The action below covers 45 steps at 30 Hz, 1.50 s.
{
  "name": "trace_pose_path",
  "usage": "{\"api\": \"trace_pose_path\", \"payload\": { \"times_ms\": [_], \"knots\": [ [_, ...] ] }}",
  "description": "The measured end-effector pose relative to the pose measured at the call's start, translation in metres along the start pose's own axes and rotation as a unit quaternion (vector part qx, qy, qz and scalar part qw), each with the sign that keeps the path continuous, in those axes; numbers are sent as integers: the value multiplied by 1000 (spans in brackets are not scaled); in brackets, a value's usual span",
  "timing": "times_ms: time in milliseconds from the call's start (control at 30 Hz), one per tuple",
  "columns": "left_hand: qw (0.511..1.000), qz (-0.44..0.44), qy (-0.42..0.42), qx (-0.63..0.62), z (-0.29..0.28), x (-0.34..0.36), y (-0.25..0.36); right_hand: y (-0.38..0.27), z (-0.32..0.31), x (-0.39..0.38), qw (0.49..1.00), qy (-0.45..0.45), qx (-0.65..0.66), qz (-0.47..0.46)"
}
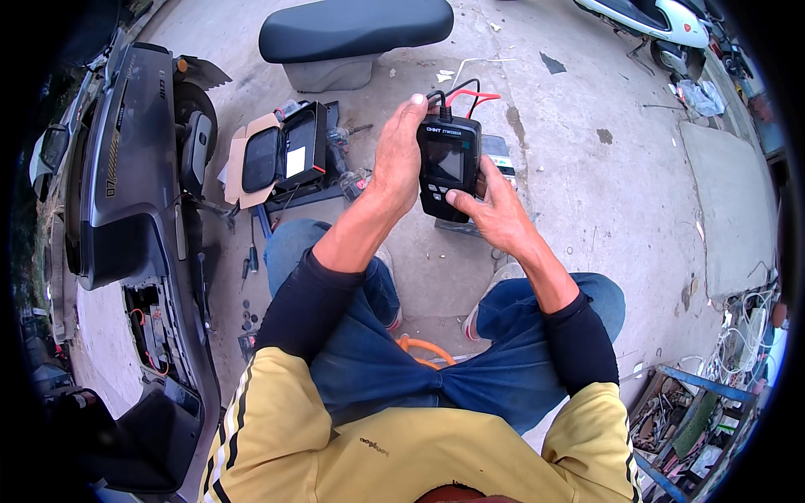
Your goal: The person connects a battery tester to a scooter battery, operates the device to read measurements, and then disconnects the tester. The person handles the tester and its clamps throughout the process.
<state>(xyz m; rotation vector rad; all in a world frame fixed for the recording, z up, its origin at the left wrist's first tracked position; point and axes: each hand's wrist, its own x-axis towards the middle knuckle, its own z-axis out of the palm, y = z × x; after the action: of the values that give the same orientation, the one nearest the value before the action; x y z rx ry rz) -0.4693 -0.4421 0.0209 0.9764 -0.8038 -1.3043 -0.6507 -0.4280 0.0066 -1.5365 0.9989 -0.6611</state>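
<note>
A black handheld battery tester (pixel 453 159) with a small screen is held up in front of me. My left hand (pixel 399 151) is closed along its left side, with the fingertips up by the cable end. My right hand (pixel 496 205) grips its lower right side, the thumb on the button area. A cable leaves the tester's top, and red and black leads (pixel 476 95) run off behind it. Beyond and below the tester is a box-shaped battery (pixel 498 151) with a light label on top, mostly hidden by the tester and my right hand.
To the left are an open case (pixel 303 151) in a cardboard box, tools on the ground and a grey scooter (pixel 134 168) with an opened floor compartment. A detached black seat (pixel 356 32) stands ahead. A rack of scrap and tools (pixel 692 427) is at lower right, a white scooter (pixel 662 21) far right.
</note>
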Motion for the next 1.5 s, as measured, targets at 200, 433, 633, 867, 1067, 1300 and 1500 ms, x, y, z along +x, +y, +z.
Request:
{"api": "trace_pose_path", "payload": {
  "times_ms": [200, 433, 633, 867, 1067, 1300, 1500],
  "knots": [
    [1000, -3, 1, -2, 1, -1, 1, 0, 0, 0, 1000, 1, 4, -3],
    [1000, 2, 2, 7, 1, -2, 1, 4, 0, 1, 1000, 0, -7, -9],
    [1000, 1, 0, 8, 0, 0, -1, 7, 1, 1, 1000, 4, 3, -21],
    [1000, -6, 2, 6, 1, -2, 2, 1, 0, 0, 1000, 3, -4, -7],
    [1000, -1, 0, -1, 1, -1, 1, 4, 1, 1, 1000, 2, 1, -18],
    [1000, 0, -1, -5, 2, 1, -1, 7, -1, 2, 1000, 3, -12, -5],
    [1000, 13, -1, 7, 0, 1, -3, 8, 3, 3, 999, 10, -28, -10]
  ]
}}
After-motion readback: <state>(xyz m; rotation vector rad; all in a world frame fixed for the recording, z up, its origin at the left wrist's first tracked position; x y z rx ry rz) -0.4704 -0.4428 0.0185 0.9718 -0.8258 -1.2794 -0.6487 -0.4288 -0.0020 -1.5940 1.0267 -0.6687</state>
